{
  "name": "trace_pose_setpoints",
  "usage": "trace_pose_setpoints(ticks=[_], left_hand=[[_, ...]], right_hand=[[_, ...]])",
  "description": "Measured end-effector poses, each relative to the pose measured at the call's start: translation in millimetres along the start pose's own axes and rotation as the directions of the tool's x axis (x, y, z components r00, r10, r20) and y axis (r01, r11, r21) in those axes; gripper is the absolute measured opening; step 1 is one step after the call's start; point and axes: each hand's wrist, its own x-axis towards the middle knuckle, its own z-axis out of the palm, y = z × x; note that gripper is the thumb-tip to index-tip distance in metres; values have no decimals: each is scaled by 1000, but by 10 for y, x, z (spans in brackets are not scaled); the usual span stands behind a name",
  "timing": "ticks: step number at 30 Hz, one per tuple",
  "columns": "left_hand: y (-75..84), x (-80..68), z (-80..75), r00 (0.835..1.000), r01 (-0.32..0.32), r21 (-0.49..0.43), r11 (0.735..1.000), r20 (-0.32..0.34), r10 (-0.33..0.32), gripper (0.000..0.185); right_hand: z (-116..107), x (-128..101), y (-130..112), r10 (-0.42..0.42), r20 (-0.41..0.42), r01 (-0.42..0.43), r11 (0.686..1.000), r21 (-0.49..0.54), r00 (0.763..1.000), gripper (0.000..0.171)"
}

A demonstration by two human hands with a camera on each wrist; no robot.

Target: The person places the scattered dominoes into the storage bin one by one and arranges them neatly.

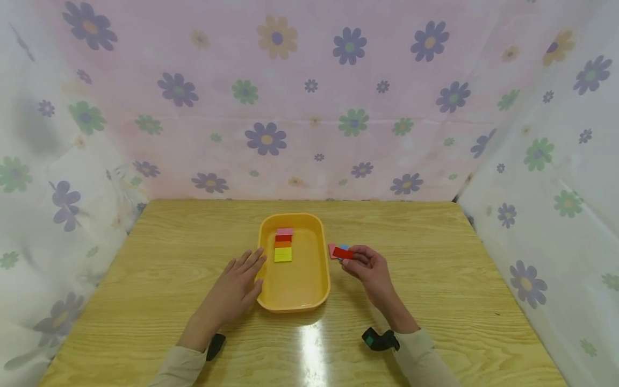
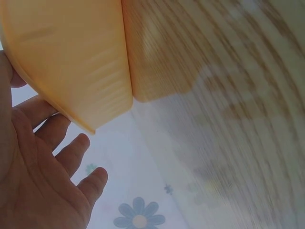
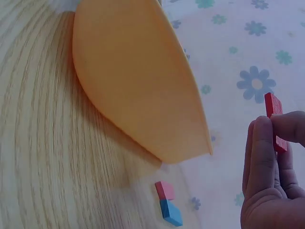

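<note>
A: At three o'clock of the yellow tray (image 1: 316,279), just above the bench (image 1: 435,301), a red tile (image 1: 343,252) is pinched by the right hand (image 1: 369,269). The grip is narrow, with thumb and fingertips (image 3: 259,143) closed on the tile's lower part while its top edge is left free.

B: How is the tile judged to handle?

A: It is judged light and stiff, a thin flat slab with smooth faces, so some slipperiness is to be expected. A hold across the two broad faces, near the middle, is thought safest.

B: And the other hand?

A: The left hand (image 1: 237,287) is laid flat at nine o'clock of the tray, its fingers straight against the rim; nothing is held. Inside the tray, toward twelve o'clock, a row of tiles (image 1: 283,245) is seen, running from pink to yellow. A pink tile (image 3: 165,190) and a blue tile (image 3: 171,213) lie touching on the bench beneath the right hand.
</note>
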Motion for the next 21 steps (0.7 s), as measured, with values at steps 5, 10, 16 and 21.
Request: trace_pose_setpoints(ticks=[5, 10, 16, 21], left_hand=[[-16, 0, -2, 1000, 10, -10, 1000, 18, -10, 54], [-16, 1, -10, 1000, 11, -15, 1000, 15, -11, 54], [-17, 2, -9, 1000, 9, -17, 1000, 10, -9, 54], [-14, 0, 8, 1000, 15, -18, 1000, 11, -15, 55]], right_hand=[[41, -18, -1, 50, -16, -49, 998, 42, 999, 21], [97, -52, -8, 51, 21, -53, 994, 96, 998, 18], [156, -93, -14, 92, 8, -92, 989, 119, 996, 11], [195, -123, -11, 92, -5, -91, 989, 117, 996, 14]])
